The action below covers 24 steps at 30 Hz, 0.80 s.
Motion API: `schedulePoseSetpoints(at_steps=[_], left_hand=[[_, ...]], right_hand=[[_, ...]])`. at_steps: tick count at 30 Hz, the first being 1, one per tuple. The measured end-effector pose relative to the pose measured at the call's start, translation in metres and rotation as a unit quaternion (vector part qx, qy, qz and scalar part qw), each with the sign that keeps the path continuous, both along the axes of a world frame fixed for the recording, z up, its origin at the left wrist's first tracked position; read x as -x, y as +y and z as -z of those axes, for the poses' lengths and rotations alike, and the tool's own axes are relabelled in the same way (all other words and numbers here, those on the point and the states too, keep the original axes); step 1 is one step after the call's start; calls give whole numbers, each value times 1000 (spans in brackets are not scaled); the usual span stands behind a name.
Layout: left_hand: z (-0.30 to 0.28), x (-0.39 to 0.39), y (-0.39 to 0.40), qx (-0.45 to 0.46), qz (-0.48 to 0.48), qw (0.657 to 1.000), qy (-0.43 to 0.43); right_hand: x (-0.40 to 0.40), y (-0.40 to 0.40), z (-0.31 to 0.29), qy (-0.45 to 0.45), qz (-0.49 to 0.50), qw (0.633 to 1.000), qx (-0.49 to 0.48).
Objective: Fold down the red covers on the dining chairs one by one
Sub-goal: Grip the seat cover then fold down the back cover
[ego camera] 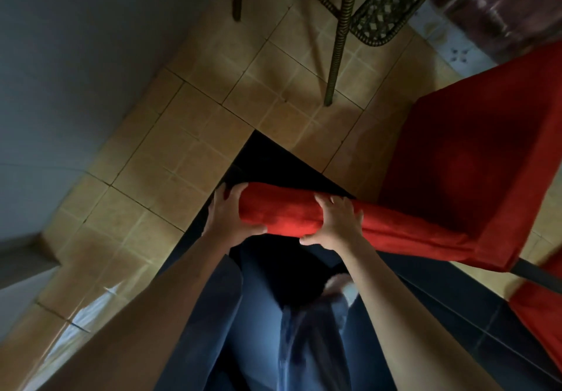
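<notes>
The person stands behind a dining chair [474, 159] and works on its red cover [282, 214] at the top of the backrest, so the step in hand looks like the folding-down itself. The left hand [231, 220] wraps the near end of the backrest top, thumb underneath and fingers over the far side, its grip holding the cloth; the right hand [334, 223] clamps the same edge just beside it, fingers curled over the fabric. The next move probably calls for both hands to draw the fabric evenly downward without bunching it. The cover looks like a soft, plush red cloth, stretched smooth over the seat and slightly rumpled at the top.
</notes>
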<state>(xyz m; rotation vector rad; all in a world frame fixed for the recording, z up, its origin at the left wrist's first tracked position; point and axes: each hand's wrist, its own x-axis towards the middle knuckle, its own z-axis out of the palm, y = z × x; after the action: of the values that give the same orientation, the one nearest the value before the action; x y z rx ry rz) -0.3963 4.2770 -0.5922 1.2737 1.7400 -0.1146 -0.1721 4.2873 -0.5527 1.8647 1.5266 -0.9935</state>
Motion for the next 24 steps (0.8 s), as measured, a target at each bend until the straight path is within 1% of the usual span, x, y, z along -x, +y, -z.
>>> schedulePoseSetpoints(at_steps=[4, 8, 14, 17, 20, 24], left_hand=[[9, 1, 1, -12, -30, 999, -31], [17, 4, 3, -37, -47, 997, -44], [17, 10, 6, -16, 4, 999, -35], [14, 11, 5, -21, 27, 999, -22], [12, 11, 6, -31, 31, 999, -20], [14, 11, 4, -58, 24, 998, -24]], right_hand=[[11, 4, 12, -3, 24, 1000, 15], [10, 6, 23, -16, -4, 1000, -7], [6, 7, 32, -19, -25, 999, -38], [4, 2, 32, -22, -50, 997, -52], [4, -1, 33, -32, -74, 995, -67], [4, 1, 36, -46, -69, 993, -85]])
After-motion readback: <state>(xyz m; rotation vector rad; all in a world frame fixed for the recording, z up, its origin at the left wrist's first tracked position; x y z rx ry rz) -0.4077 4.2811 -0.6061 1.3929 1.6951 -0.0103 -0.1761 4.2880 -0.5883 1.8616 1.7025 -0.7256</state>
